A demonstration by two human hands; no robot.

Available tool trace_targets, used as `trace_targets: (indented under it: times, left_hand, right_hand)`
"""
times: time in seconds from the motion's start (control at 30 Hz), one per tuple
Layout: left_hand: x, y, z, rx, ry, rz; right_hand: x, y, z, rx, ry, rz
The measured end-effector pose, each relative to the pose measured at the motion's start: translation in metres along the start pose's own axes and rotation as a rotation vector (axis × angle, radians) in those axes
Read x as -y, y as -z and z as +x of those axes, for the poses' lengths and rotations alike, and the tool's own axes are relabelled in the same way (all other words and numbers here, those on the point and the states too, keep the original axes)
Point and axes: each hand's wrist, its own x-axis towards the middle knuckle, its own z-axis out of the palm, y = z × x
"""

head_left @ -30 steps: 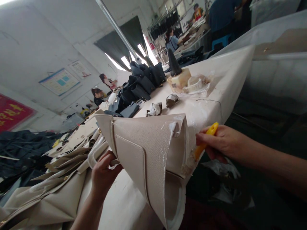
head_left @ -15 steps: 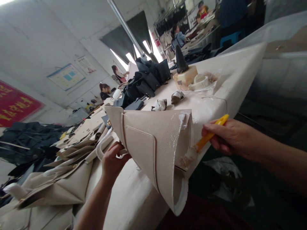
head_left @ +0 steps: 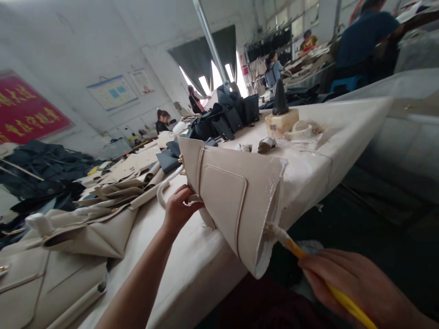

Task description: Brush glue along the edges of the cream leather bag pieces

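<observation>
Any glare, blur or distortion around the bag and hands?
Head view: windows are blown out; the bag and left hand are sharp and evenly lit; the right hand with the brush is slightly soft near the corner; wide-angle tilt slants the table.

Left hand (head_left: 179,209), bare, on a slender bare forearm (head_left: 137,288), near centre; right hand (head_left: 343,281), likewise bare and ungloved, near right corner.

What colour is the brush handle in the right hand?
Yellow brush handle, shown best in the head view.
</observation>
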Motion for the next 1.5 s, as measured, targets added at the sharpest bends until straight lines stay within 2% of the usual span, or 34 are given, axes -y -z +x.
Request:
trace_targets:
  times: [0.03, 0.1, 0.27, 0.4, 0.57, 0.73, 0.83, 0.9, 0.97, 1.03, 1.1, 1.2, 1.37, 1.5]
  left_hand:
    - [-0.001, 0.0, 0.0, -0.005, -0.002, -0.014]
    - [-0.003, 0.001, -0.001, -0.01, 0.0, -0.036]
    - [-0.005, 0.002, -0.001, -0.026, 0.015, -0.075]
    - [-0.004, 0.001, -0.001, -0.034, 0.018, -0.096]
    - [-0.006, 0.002, -0.003, -0.042, 0.014, -0.104]
    - [-0.007, 0.004, -0.004, -0.054, 0.002, -0.116]
    - [-0.004, 0.004, -0.005, -0.05, -0.01, -0.117]
    - [-0.003, 0.003, -0.005, -0.048, -0.013, -0.11]
    - [-0.001, 0.003, -0.005, -0.046, -0.019, -0.104]
    - [0.0, 0.003, -0.004, -0.043, -0.028, -0.101]
    - [0.001, 0.003, -0.003, -0.037, -0.041, -0.098]
    - [0.002, 0.003, -0.002, -0.029, -0.05, -0.089]
    - [0.0, 0.003, 0.0, -0.017, -0.039, -0.084]
    - [-0.005, 0.005, 0.0, -0.012, -0.012, -0.083]
  right_hand:
    - [0.004, -0.003, 0.003, 0.008, 0.087, -0.022]
    - [0.01, -0.003, 0.008, 0.018, 0.169, -0.045]
    - [0.028, 0.008, 0.017, 0.013, 0.201, -0.075]
    - [0.031, 0.001, 0.015, 0.008, 0.191, -0.064]
    - [0.028, 0.0, 0.001, -0.015, 0.054, -0.036]
    - [0.03, -0.002, -0.003, 0.025, -0.054, 0.076]
    - [0.023, 0.004, 0.002, -0.062, -0.136, 0.071]
    - [0.015, 0.011, 0.008, -0.125, -0.286, 0.047]
    - [0.004, 0.017, 0.016, -0.126, -0.489, 0.087]
    - [-0.009, 0.015, 0.026, -0.079, -0.686, 0.221]
    - [-0.022, 0.006, 0.036, 0.003, -0.81, 0.386]
    - [-0.041, -0.009, 0.047, 0.108, -0.846, 0.492]
    - [-0.067, -0.015, 0.066, -0.002, -0.794, 0.374]
    - [-0.081, -0.017, 0.085, 0.031, -0.801, 0.334]
